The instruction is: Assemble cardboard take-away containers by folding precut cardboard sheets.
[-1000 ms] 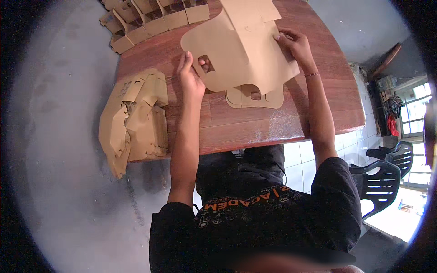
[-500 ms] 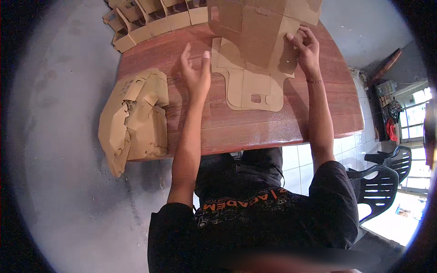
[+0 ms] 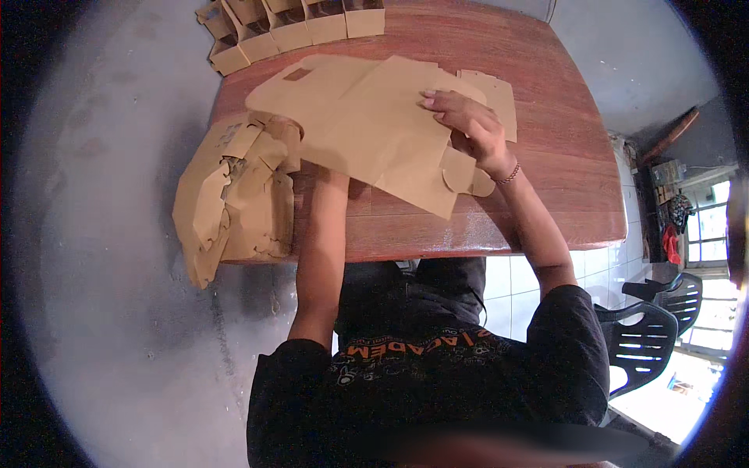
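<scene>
A flat, die-cut brown cardboard blank (image 3: 367, 117) lies slantwise above the table in front of me, with a small cut-out slot near its far left end. My left forearm passes under its near edge, and the sheet hides that hand. My right hand (image 3: 472, 129) rests on the blank's right part, fingers stretched over its upper face and no grip on it visible. Beneath the blank on the right, part of another flat cardboard piece (image 3: 499, 97) shows on the table.
A reddish-brown wooden table (image 3: 558, 171) carries everything. Several open cardboard boxes (image 3: 328, 30) stand joined in a row at the far left. A bulky bundle of folded cardboard (image 3: 234, 203) overhangs the left edge. Dark plastic chairs (image 3: 640, 343) stand on the right.
The held cardboard blank has come nearer and swung to the left, now lying slantwise. My left hand went from open beside it to underneath. My right hand moved nearer and left, onto its face.
</scene>
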Demonstrator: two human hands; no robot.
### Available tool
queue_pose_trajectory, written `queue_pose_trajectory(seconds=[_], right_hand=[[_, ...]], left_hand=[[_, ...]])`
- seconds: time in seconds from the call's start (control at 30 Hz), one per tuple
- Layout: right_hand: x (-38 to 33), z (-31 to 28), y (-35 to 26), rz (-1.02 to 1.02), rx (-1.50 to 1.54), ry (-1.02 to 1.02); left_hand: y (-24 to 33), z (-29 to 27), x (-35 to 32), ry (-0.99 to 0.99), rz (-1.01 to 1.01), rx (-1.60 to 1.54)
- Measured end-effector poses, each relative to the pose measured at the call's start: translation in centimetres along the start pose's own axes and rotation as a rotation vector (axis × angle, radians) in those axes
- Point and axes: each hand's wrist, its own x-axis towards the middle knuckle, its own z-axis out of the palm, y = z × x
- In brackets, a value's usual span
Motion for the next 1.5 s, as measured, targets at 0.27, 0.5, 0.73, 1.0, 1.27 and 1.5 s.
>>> queue_pose_trajectory(seconds=[0.27, 0.5, 0.73, 1.0, 1.27, 1.5], right_hand=[[-0.2, 0.4, 0.5, 0.083, -0.033, -0.105], [-0.1, 0.8, 0.1, 0.297, -0.106, -0.278], [-1.1, -0.4, 1.8, 0.533, -0.077, -0.379], [-1.6, 1.3, 2.6, 1.085, -0.041, -0.236], [-1.2, 1.1, 2.7, 1.278, 0.1, -0.184], [0.9, -0.3, 1.2, 1.408, 0.359, -0.14]], left_hand=[[-6.1, -1.0, 1.1, 0.117, 0.232, -1.465], [-4.4, -0.9, 1.4, 0.216, -0.143, -1.369], [-2.7, -0.4, 1.3, 0.314, -0.19, -1.23], [-3.1, 0.5, 1.2, 0.283, -0.204, -1.288], [-1.8, 1.3, 0.5, 0.269, -0.163, -1.188], [-1.4, 1.5, 0.2, 0.167, -0.089, -1.09]])
